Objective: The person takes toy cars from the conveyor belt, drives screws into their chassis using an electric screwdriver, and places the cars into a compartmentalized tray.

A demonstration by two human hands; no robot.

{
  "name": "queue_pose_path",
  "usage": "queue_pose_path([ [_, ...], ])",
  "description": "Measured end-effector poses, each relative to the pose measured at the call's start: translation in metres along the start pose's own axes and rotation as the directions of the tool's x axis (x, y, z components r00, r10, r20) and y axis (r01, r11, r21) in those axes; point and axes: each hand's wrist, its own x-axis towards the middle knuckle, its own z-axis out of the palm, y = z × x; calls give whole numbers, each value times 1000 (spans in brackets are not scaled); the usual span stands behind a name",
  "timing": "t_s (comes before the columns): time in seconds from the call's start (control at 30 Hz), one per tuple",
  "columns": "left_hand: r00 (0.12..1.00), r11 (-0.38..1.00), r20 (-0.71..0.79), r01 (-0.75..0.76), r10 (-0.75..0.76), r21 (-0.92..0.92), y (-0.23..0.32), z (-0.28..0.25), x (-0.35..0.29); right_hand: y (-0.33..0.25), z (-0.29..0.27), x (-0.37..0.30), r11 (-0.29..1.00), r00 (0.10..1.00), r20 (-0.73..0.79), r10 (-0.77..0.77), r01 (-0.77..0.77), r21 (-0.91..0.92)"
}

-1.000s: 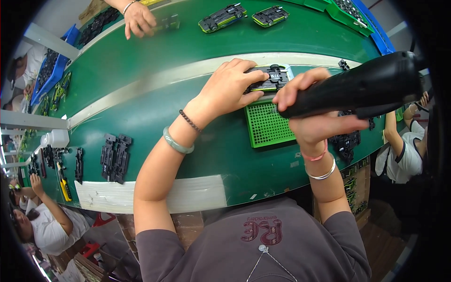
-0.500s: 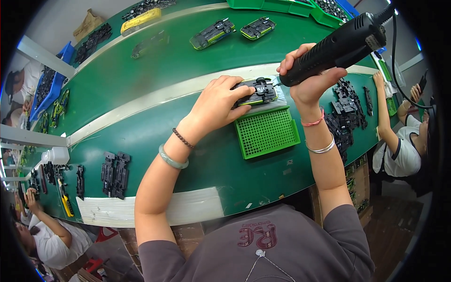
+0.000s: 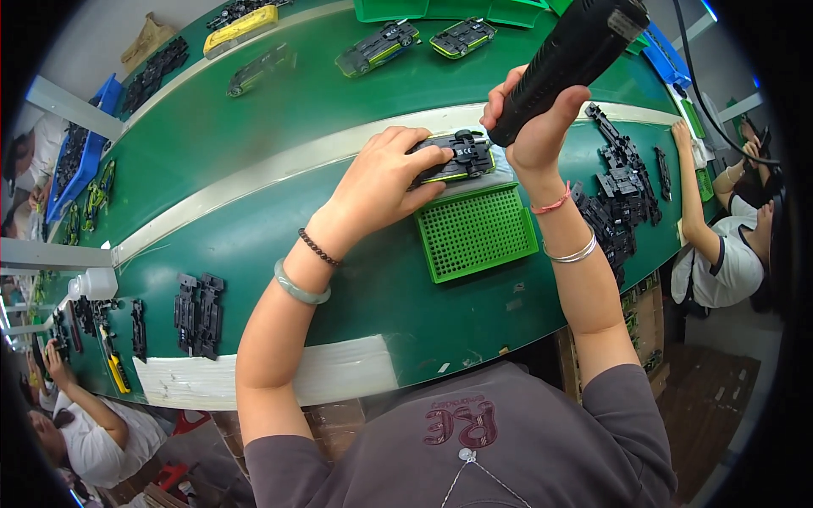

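An upside-down toy car [image 3: 466, 161], with a black underside and a yellow-green body edge, lies on the bench behind the green perforated tray [image 3: 484, 269]. My left hand [image 3: 381, 179] is closed on its left end, thumb on the near side and fingers over the top. Wrapped in my right hand [image 3: 542, 140] is a black electric screwdriver [image 3: 569, 68], tilted with its upper end toward the far right. Its lower end is at the right end of the car; the bit itself is hard to make out.
Black chassis parts [image 3: 616, 199] are heaped to the right, and several more black parts [image 3: 199, 315] lie at left. Beyond the pale strip, upturned toy cars [image 3: 378, 48] rest on the green surface. A yellow-handled cutter [image 3: 117, 372] lies far left. Other people sit at both sides.
The screwdriver in my right hand has swung more upright and shifted slightly left. My left hand still holds the toy car in place.
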Motion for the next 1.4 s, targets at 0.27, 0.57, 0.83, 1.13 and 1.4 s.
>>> queue_pose_path([
  [0.27,1000,1000,-8,1,-1,0,-2,2,-4,0,4,0,999,999,19,35,-35,-15],
  [0.57,999,1000,-37,-27,27,-3,-6,3,-3,-28,10,-23,928,975,-92,-200,219,302],
  [0.83,999,1000,-53,-3,3,-8,-8,7,-7,-18,38,-90,916,988,148,53,-107,387],
  [1.13,997,1000,-71,-15,15,-4,-12,10,-8,-7,43,-96,949,975,172,139,-181,260],
  [1.4,998,999,-56,-17,18,34,-10,9,-8,-6,50,-102,972,977,170,130,-159,174],
])
